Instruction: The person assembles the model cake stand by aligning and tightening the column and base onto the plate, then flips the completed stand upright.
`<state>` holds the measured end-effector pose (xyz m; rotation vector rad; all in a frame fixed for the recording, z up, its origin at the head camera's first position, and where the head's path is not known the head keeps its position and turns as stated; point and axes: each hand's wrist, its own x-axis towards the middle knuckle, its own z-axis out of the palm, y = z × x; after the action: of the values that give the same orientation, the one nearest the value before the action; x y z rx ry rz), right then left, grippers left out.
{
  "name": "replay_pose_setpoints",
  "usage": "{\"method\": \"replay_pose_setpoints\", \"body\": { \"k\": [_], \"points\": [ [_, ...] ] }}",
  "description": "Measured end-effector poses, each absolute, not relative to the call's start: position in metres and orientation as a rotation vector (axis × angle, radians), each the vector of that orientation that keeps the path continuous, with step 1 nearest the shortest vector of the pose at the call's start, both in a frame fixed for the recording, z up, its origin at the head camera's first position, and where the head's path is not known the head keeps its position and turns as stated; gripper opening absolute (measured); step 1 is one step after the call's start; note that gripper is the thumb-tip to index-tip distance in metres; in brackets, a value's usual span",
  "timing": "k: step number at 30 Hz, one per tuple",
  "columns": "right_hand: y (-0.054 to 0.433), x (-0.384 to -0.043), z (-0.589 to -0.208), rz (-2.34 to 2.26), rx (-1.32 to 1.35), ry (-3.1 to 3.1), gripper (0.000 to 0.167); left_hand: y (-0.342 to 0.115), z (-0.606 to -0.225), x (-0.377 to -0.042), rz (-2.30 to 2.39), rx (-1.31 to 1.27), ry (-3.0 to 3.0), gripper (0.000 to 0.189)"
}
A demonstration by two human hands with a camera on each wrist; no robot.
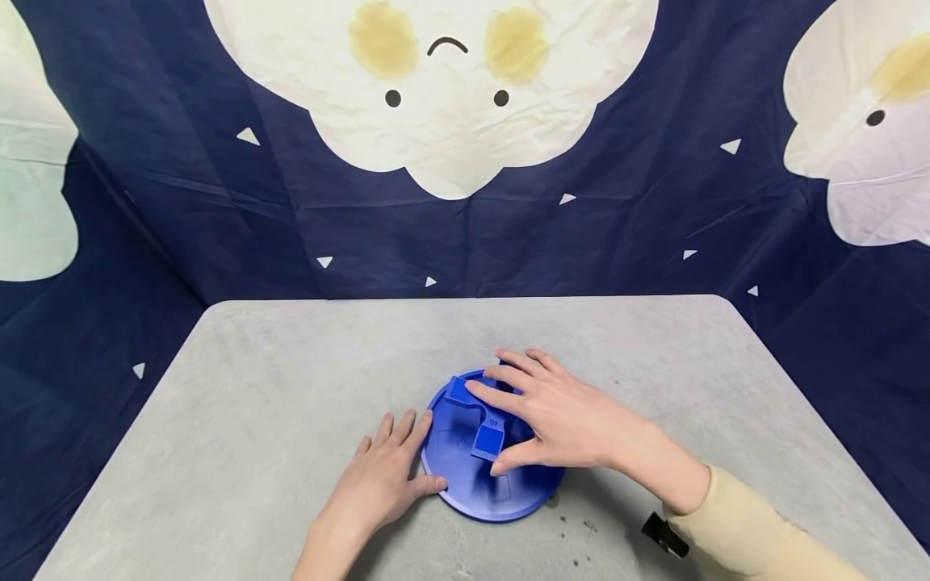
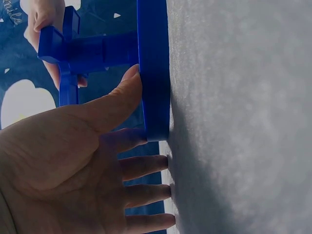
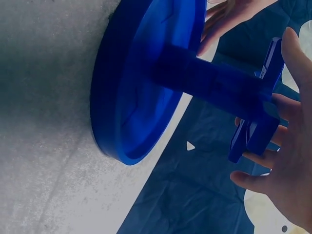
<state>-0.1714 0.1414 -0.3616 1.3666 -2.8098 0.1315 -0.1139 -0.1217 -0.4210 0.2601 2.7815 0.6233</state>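
Note:
A blue round plastic base [image 1: 468,488] with a raised rim lies flat on the table. From its middle rises a blue post [image 3: 214,83], topped by a blue piece with several short arms [image 1: 490,440]. My right hand [image 1: 563,415] reaches over this top piece, its fingers curved around the arms and the thumb beside one arm end. Part of the top is hidden under those fingers. At the base's left edge, my left hand [image 1: 381,476] lies with fingers spread, thumb against the rim. In the left wrist view its other fingertips [image 2: 163,191] touch the tabletop.
The grey table [image 1: 291,363] is surrounded by a dark blue cloth [image 1: 508,250] with white clouds and small triangles. A black clip-like piece [image 1: 664,535] sits by the right sleeve [image 1: 748,524]. Small dark specks [image 1: 574,532] mark the tabletop near the base.

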Motion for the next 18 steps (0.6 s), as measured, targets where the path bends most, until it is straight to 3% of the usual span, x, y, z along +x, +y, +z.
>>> {"method": "replay_pose_setpoints", "body": {
  "k": [11, 18],
  "points": [
    [0.140, -0.170, -0.363, 0.126, 1.383, -2.783, 0.095, -0.123, -0.421, -0.110, 0.623, 0.247, 2.787, 0.090],
    [0.155, -0.170, -0.368, 0.362, 1.309, -2.848, 0.087, -0.123, -0.419, -0.110, 0.621, 0.262, 2.801, 0.090]
  ]
}}
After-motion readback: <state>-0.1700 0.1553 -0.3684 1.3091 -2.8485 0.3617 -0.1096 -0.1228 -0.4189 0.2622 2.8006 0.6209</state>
